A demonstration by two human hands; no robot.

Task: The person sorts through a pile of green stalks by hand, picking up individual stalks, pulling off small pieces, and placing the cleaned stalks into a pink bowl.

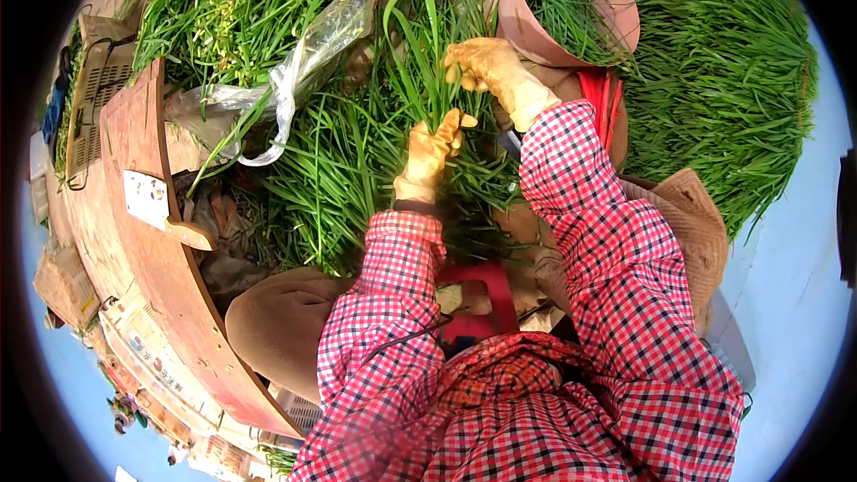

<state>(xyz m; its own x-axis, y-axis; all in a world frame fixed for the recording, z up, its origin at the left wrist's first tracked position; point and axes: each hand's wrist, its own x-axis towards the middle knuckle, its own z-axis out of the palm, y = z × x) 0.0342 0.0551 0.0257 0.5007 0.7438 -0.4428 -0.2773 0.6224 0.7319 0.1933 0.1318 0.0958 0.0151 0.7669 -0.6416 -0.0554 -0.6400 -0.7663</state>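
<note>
My left hand [428, 156], in a yellowed work glove, is closed around a bunch of garlic chives [433, 80] whose long flat leaves point up and away from me. Just beyond it, to the right, my right hand [489, 70] wears a matching glove. Its fingers curl down against the right side of the same leaves, and what they pinch is hidden. Below and left of both hands lies a heap of loose garlic chives [312, 178]. A pink bucket [629, 13] with thin green stalks in it stands beyond my right hand.
A large pile of chives [714, 62] spreads at the right. At the left is a wooden board [143, 161] with a cleaver [156, 205] on it. A clear plastic bag [312, 54] lies by a trimmed green heap [241, 9]. A red object [603, 112] sits beneath the bucket.
</note>
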